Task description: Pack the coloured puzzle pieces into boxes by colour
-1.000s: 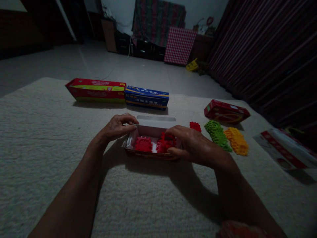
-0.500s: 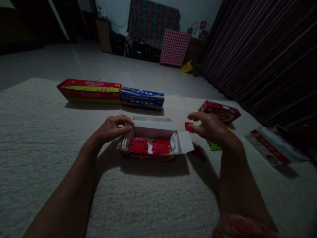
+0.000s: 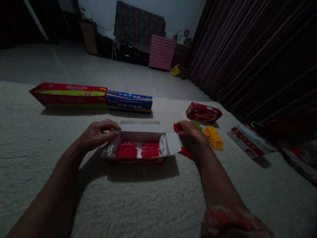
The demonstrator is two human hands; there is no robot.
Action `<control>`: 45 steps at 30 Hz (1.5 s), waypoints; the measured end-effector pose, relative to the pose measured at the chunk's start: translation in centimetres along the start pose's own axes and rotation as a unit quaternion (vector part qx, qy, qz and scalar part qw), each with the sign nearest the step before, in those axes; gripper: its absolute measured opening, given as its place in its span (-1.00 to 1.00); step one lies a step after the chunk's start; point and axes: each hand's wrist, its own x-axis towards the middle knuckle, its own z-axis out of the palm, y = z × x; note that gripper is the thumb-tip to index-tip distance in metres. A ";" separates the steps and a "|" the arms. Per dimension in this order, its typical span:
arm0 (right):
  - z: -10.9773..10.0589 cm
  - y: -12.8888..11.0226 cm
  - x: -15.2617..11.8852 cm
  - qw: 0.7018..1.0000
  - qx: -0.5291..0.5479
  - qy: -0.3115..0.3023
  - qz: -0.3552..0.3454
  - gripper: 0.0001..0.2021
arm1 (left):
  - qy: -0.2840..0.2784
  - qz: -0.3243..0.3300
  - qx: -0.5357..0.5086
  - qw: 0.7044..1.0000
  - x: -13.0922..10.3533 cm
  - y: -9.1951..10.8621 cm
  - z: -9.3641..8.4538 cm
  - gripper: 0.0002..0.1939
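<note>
An open box with white flaps lies in front of me, holding red toothed pieces and white wrapping at both ends. My left hand pinches the box's back left corner between thumb and fingers. Just right of the box, my right hand is closed on a red piece. Another red piece lies below that hand. Green pieces and yellow pieces rest beyond and right of it.
A long red and green box and a blue box stand behind on the pale quilt. A small red box and a white and red package are at the right. A dark curtain hangs behind.
My right hand has come down and closed on the red piece, uncovering the yellow pieces. My left hand stays on the box corner. The whole view has shifted, with objects now further left.
</note>
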 end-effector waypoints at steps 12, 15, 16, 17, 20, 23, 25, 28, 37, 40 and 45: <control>-3.6 -1.1 -1.1 0.990 0.035 0.109 -0.084 -0.65 | 0.010 -0.009 -0.021 1.000 -0.3 0.7 0.2 -0.75; -5.7 -4.0 -3.1 0.969 0.097 0.139 -0.180 -0.63 | 0.009 -0.011 -0.017 1.000 -0.3 0.9 0.2 -0.75; -6.4 -5.1 -3.9 0.961 0.116 0.135 -0.213 -0.63 | 0.010 -0.011 -0.017 1.000 -0.3 0.9 0.2 -0.75; -6.9 -6.3 -4.7 0.954 0.130 0.126 -0.239 -0.64 | 0.011 -0.010 -0.017 1.000 -0.3 0.9 0.2 -0.75; -7.8 -9.4 -6.6 0.939 0.155 0.091 -0.292 -0.68 | 0.013 -0.006 -0.020 1.000 -0.3 0.8 0.3 -0.75; -7.3 -11.0 -7.1 0.935 0.150 0.053 -0.318 -0.71 | 0.009 -0.004 -0.025 1.000 -0.3 0.6 0.3 -0.75; -6.6 -11.2 -6.9 0.937 0.132 0.034 -0.320 -0.70 | 0.004 -0.003 -0.024 1.000 -0.2 0.6 0.3 -0.75; -5.6 -11.0 -6.7 0.944 0.107 0.023 -0.312 -0.68 | 0.003 -0.002 -0.021 1.000 -0.2 0.6 0.2 -0.74; -5.5 -11.6 -7.1 0.949 0.083 0.004 -0.304 -0.73 | 0.006 0.001 -0.026 1.000 -0.2 0.6 0.2 -0.76; -5.5 -11.5 -7.1 0.950 0.081 -0.001 -0.302 -0.69 | 0.004 -0.002 -0.024 1.000 -0.2 0.5 0.2 -0.75; -6.2 -10.4 -7.2 0.949 0.104 0.046 -0.295 -0.71 | 0.005 -0.005 -0.017 1.000 -0.2 0.6 0.2 -0.76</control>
